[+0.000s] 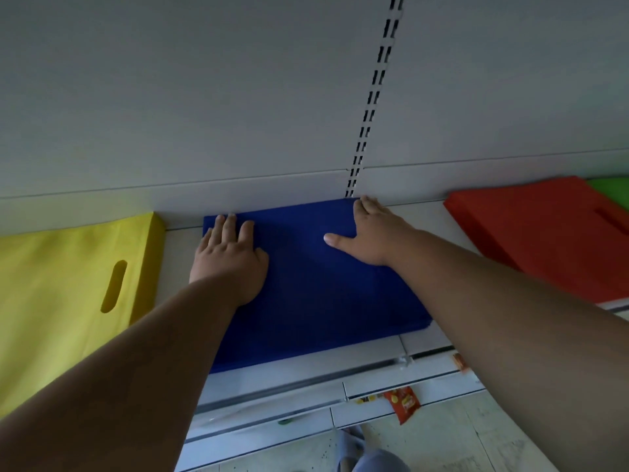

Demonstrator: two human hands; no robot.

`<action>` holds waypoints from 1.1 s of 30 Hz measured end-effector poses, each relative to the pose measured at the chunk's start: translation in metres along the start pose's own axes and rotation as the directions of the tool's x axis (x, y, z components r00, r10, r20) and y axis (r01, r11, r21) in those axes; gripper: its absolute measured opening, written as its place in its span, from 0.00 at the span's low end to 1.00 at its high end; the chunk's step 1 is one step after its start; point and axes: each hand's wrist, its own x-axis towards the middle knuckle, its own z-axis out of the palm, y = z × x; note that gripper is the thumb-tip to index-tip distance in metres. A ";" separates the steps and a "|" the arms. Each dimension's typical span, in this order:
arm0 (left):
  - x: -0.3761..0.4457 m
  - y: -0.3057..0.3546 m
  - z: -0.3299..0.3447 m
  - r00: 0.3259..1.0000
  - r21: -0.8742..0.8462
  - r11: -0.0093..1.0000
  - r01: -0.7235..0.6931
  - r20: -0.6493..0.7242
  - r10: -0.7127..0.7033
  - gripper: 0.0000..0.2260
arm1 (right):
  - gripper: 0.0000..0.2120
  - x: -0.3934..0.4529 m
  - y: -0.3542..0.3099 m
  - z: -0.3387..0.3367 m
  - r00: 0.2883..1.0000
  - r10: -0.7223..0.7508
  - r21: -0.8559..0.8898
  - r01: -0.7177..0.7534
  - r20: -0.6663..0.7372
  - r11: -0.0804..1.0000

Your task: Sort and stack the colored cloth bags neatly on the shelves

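- Yellow stack (pixel 68 284): 1, left of frame.
- Blue stack (pixel 313 284): 1, centre.
- Red stack (pixel 544 233): 1, right.
- Green stack (pixel 611 190): 1, far right edge.
- Hands: 2, left hand (pixel 229 260), right hand (pixel 371 233).
- Snack packet (pixel 403 403): 1, lower right.

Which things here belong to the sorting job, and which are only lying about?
Belong to the job:
- blue bag stack, with the left hand and right hand pressing flat on it
- yellow bag stack
- red bag stack
- green bag
- shelf

Just lying about:
- snack packet on a lower shelf
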 end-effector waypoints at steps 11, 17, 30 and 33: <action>-0.001 0.001 -0.002 1.000 0.018 1.000 -0.019 -0.024 0.020 0.29 | 0.39 -0.070 -0.029 0.057 0.958 -0.259 -0.200 0.231 -0.125 0.952; -0.085 0.013 -0.010 0.988 0.069 0.985 -0.157 0.007 0.157 0.32 | 0.39 -0.071 -0.029 0.058 0.958 -0.262 -0.171 0.240 -0.118 0.956; -0.115 0.006 0.019 0.989 0.115 0.983 -0.145 0.046 0.141 0.35 | 0.43 -0.079 0.000 0.052 0.979 -0.184 -0.192 0.165 -0.088 0.967; -0.110 0.006 0.008 0.980 0.109 0.981 -0.159 0.135 0.144 0.33 | 0.41 -0.083 -0.002 0.041 0.982 -0.181 -0.117 0.173 -0.062 0.978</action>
